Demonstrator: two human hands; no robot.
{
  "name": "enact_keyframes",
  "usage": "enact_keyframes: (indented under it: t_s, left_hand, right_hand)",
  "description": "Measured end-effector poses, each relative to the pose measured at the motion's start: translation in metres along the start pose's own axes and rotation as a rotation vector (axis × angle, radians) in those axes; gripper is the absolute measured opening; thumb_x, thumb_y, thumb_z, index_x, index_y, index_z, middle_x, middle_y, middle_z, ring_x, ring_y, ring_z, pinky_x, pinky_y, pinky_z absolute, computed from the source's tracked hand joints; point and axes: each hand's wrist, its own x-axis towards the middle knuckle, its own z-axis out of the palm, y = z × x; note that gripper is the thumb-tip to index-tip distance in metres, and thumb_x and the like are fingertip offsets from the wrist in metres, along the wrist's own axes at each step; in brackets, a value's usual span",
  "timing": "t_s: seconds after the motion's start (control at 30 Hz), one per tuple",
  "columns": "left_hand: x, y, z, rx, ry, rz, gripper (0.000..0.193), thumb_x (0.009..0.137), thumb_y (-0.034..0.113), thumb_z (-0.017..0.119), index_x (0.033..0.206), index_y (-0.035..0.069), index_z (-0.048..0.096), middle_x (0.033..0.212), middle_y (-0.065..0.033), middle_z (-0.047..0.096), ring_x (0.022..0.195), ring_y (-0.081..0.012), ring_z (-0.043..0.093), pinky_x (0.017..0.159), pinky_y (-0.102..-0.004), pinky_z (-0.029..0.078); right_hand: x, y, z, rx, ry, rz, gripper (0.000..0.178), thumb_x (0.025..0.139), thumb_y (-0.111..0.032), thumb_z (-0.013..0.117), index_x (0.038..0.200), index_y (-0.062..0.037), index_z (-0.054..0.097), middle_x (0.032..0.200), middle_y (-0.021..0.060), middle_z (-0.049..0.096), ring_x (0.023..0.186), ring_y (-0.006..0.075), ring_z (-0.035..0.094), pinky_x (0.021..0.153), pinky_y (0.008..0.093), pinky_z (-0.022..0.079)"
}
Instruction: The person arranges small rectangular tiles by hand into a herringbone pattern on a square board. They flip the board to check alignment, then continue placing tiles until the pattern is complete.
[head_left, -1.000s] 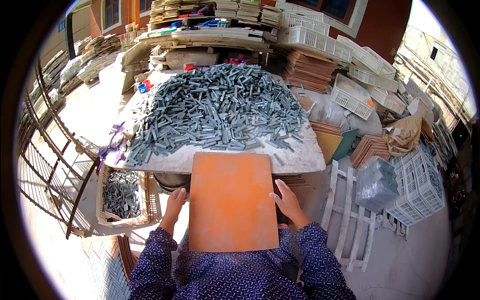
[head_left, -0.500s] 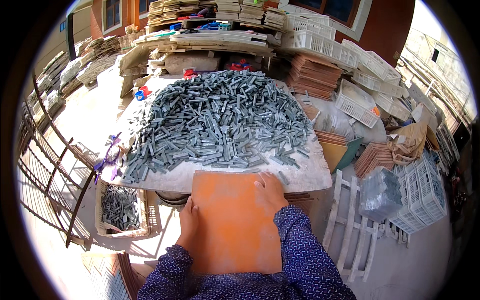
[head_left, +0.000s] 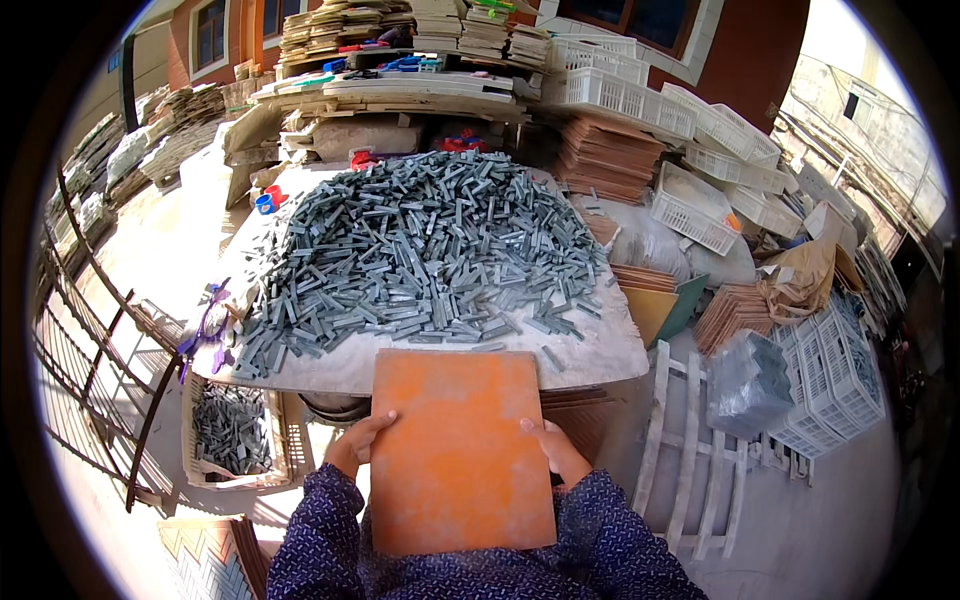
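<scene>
A flat, square orange board (head_left: 457, 450) lies in front of my body, its far end overlapping the near edge of the table. My left hand (head_left: 360, 440) grips its left edge, thumb over the top and fingers hidden underneath. On the opposite edge my right hand (head_left: 560, 452) holds it the same way, thumb on the surface. Just beyond the board, a large heap of small grey stone strips (head_left: 420, 250) covers most of the pale tabletop (head_left: 330, 372). A few loose strips lie near the board's far edge.
A crate (head_left: 190, 440) of grey strips stands below the table's left, above a stack of herringbone-patterned panels (head_left: 200, 555). Metal bars (head_left: 100, 370) rise at far left. On the right are a white slatted pallet (head_left: 690, 450), a plastic-wrapped bundle (head_left: 747, 385) and white crates (head_left: 835, 375).
My right hand has come down from the board's far right corner to its right edge. The left hand still grips the left edge, and the view has shifted slightly.
</scene>
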Motion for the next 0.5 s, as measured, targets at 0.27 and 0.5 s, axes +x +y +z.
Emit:
enact_keyframes:
  t_s: [0.27, 0.5]
  left_hand:
    - [-0.026, -0.004, 0.019, -0.066, 0.070, 0.035, 0.043, 0.086, 0.013, 0.062, 0.124, -0.002, 0.049, 0.119, -0.0152, 0.058, 0.105, -0.0273, 0.059, 0.091, -0.0411, 0.049]
    - [-0.038, -0.019, 0.010, -0.007, -0.030, -0.045, 0.050, 0.085, 0.018, 0.064, 0.126, -0.003, 0.046, 0.122, -0.0164, 0.056, 0.110, -0.0272, 0.057, 0.095, -0.0415, 0.047]
  right_hand:
    - [-0.020, 0.002, -0.004, 0.016, -0.055, 0.017, 0.049, 0.083, -0.022, 0.068, 0.124, -0.0005, 0.051, 0.117, 0.0129, 0.059, 0.105, 0.0244, 0.057, 0.086, 0.0408, 0.048]
    - [-0.043, -0.008, -0.004, 0.021, -0.187, 0.296, 0.052, 0.081, -0.024, 0.070, 0.124, -0.0011, 0.051, 0.120, 0.0122, 0.057, 0.111, 0.0238, 0.054, 0.091, 0.0427, 0.046]
